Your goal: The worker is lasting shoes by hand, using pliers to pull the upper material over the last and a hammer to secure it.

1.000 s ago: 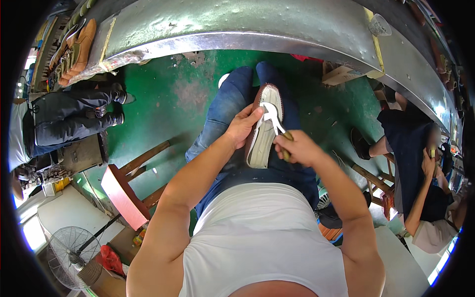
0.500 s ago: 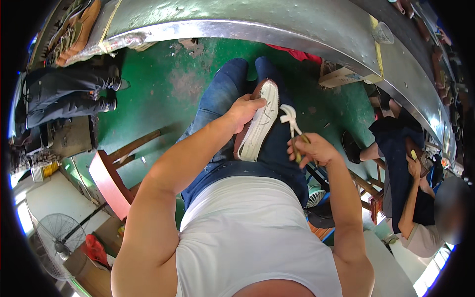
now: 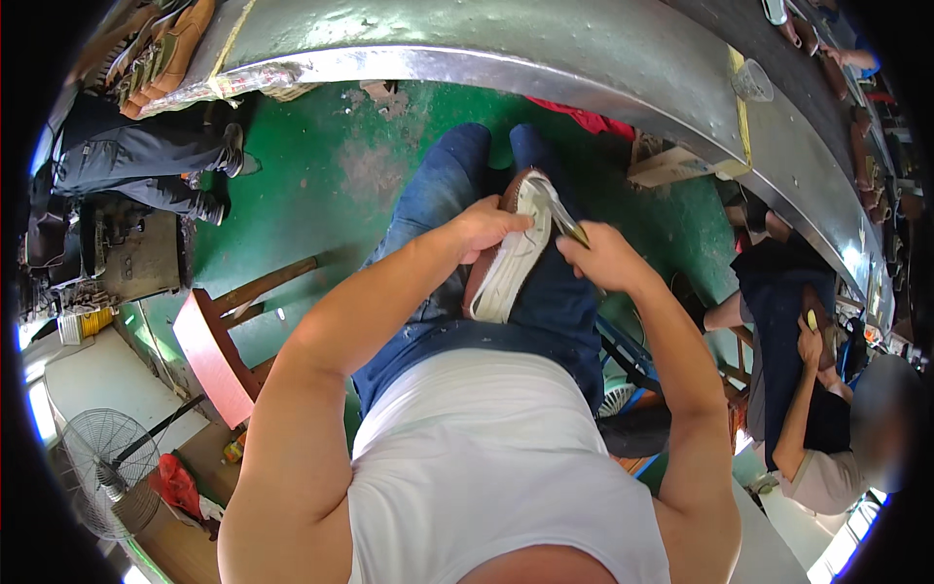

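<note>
A brown shoe upper [image 3: 481, 284] lies across my thighs with its pale white underside [image 3: 510, 277] facing up and its toe pointing away from me. My left hand [image 3: 488, 228] grips it by the left edge near the toe, thumb resting on the white underside. In my right hand [image 3: 600, 255] is a pair of lasting pincers [image 3: 562, 214], fingers wrapped round the handles. The metal head of the pincers meets the right edge of the shoe near the toe. Exactly what the jaws grip is too small to tell.
A long metal-topped bench [image 3: 467, 34] curves across the front. A wooden stool [image 3: 216, 355] and a standing fan [image 3: 107, 467] are at my left. One person stands at far left; another sits at right holding a brown shoe [image 3: 815, 321]. A cardboard box [image 3: 669, 167] sits under the bench.
My right hand has brought the pincers up and left, from beside the shoe onto its right edge near the toe. My left hand keeps its hold on the shoe.
</note>
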Tool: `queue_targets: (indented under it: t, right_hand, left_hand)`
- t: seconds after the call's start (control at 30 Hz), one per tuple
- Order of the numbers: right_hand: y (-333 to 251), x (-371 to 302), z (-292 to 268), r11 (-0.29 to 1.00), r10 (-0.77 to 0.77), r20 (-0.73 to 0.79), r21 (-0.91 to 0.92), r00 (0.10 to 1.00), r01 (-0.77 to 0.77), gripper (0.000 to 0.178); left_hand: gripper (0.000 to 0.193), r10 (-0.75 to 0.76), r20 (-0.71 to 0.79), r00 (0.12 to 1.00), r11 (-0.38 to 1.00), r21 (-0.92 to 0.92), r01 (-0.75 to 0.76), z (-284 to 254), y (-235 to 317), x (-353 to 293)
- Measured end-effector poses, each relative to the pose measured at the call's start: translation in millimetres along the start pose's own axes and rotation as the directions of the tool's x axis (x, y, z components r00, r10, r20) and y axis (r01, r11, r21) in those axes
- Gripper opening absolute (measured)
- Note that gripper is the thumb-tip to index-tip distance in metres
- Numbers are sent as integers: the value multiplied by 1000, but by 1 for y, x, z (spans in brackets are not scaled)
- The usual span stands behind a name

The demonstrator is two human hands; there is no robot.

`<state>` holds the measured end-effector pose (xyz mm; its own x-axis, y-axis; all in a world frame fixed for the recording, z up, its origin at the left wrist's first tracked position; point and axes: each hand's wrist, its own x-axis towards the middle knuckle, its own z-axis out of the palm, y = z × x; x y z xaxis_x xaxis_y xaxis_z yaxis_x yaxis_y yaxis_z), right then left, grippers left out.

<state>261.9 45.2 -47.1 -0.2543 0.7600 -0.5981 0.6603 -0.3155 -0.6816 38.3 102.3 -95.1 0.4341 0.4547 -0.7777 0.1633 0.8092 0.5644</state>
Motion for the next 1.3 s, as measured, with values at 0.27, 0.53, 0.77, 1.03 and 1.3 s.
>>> queue_targets:
  t: [0.27,0.53,0.77,1.03,1.3]
  right_hand:
    - [19,-51,22,881,-409,55,-237,911,410,34]
    - [-35,-33,18,721,-172,141,-657,975,223,28]
    - [35,-21,42,878,-393,-142,-353,909,324,19]
    - [17,-72,63,777,-428,-177,-573,886,261,18]
    - [14,-85,81,886,-225,32,-409,974,218,21]
  left_hand:
    - [59,-69,73,995,997,27,67,-1,10,-1]
    - [58,-51,103,993,999,9,50,-7,-2,2]
    - [75,69,263,962,997,-55,-56,-29,-13,-5]
    - [86,262,213,941,957,70,-283,-12,-34,-9]
    - [89,419,0,908,853,344,-393,1,-58,-7]
